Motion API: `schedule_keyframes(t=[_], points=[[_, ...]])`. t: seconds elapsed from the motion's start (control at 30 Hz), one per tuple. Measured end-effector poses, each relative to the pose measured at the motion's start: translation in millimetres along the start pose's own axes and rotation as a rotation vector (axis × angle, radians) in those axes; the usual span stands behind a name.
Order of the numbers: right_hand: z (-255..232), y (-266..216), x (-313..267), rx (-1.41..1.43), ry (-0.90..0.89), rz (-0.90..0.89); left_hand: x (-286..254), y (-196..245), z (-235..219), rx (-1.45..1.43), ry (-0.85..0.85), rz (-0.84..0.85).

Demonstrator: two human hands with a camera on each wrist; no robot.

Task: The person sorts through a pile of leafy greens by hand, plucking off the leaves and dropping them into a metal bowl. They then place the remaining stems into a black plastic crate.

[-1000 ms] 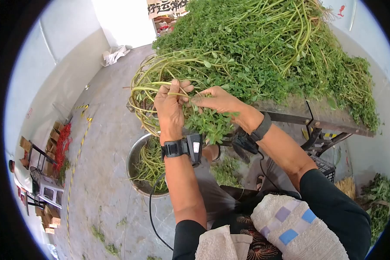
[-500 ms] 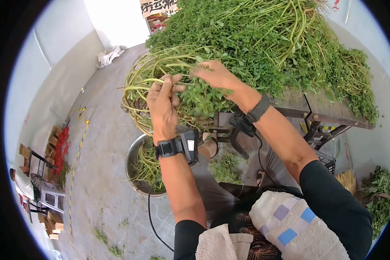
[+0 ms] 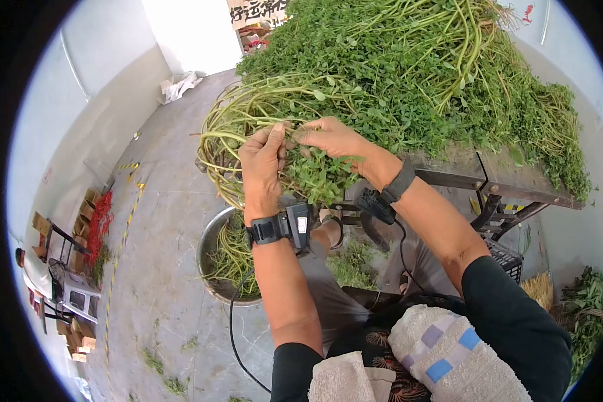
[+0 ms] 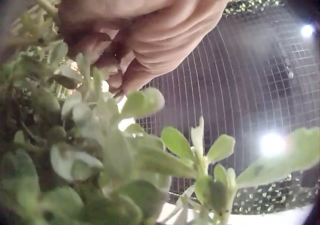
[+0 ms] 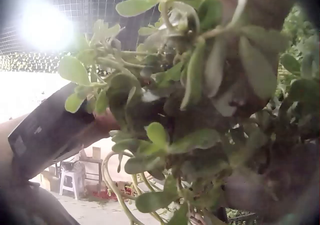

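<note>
In the head view my left hand pinches pale, thick purslane stems between thumb and fingers at the left end of the heap. Close beside it, my right hand grips a leafy purslane sprig, its leaves hanging below the palm. The fingertips of both hands nearly meet. Curled left fingers show over the leaves in the left wrist view. Leaves cover most of the right hand in the right wrist view.
A big purslane heap covers the table, whose dark edge shows at the front. Below left, a metal basin holds loose stems. A black crate stands under the table at right. Plant scraps lie on the floor.
The right hand lifted away from the left half a second ago and has come back down close to it. Left fingers, more spread earlier, are now curled in around the stems.
</note>
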State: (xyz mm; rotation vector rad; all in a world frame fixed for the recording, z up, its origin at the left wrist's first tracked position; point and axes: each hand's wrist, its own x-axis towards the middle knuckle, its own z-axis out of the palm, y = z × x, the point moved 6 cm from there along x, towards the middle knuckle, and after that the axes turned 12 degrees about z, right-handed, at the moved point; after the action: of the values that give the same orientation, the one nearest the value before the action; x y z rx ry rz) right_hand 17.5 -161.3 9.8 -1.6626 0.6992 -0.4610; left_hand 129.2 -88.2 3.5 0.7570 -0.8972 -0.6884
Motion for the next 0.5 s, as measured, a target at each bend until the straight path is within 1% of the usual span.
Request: schedule_keyframes(t=[0.07,0.1,0.13,0.17,0.2,0.23,0.27,0.3,0.33,0.37,0.4,0.43,0.47,0.5], points=[[2,-1,-6,-0.021,0.005,-0.012,1,1,-3,0.107,0.045,0.073],[0,-2,-8,-0.043,0.011,-0.026,1,-2,-1,0.107,0.038,0.073],[-2,4,0,-0.073,0.016,-0.061,2,0,0,0.157,0.061,0.141],[-2,-1,-5,-0.070,0.022,-0.063,2,2,2,0.207,0.085,0.209],[3,-6,-11,-0.115,-0.026,-0.090,3,-2,3,0.104,0.117,0.167],[7,-12,-16,-0.159,-0.075,-0.118,4,-3,4,0.107,0.112,0.169],[7,-10,-16,-0.228,-0.203,-0.049,5,-2,1,0.162,0.132,0.188],[17,-20,-31,-0.219,-0.201,-0.051,6,-1,-2,0.219,0.150,0.203],[46,-27,-56,-0.334,-0.452,-0.131,8,0,-8,0.217,0.161,0.183],[64,-29,-80,-0.456,-0.702,-0.202,9,2,-9,0.209,0.159,0.177],[60,-23,-84,-0.441,-0.692,-0.187,6,0,-12,0.121,0.169,0.144],[58,-16,-88,-0.407,-0.722,-0.192,5,1,-14,0.042,0.173,0.116],[54,-12,-90,-0.391,-0.756,-0.202,7,1,-13,-0.012,0.156,0.084],[49,-4,-93,-0.394,-0.753,-0.201,7,2,-11,-0.014,0.153,0.085]])
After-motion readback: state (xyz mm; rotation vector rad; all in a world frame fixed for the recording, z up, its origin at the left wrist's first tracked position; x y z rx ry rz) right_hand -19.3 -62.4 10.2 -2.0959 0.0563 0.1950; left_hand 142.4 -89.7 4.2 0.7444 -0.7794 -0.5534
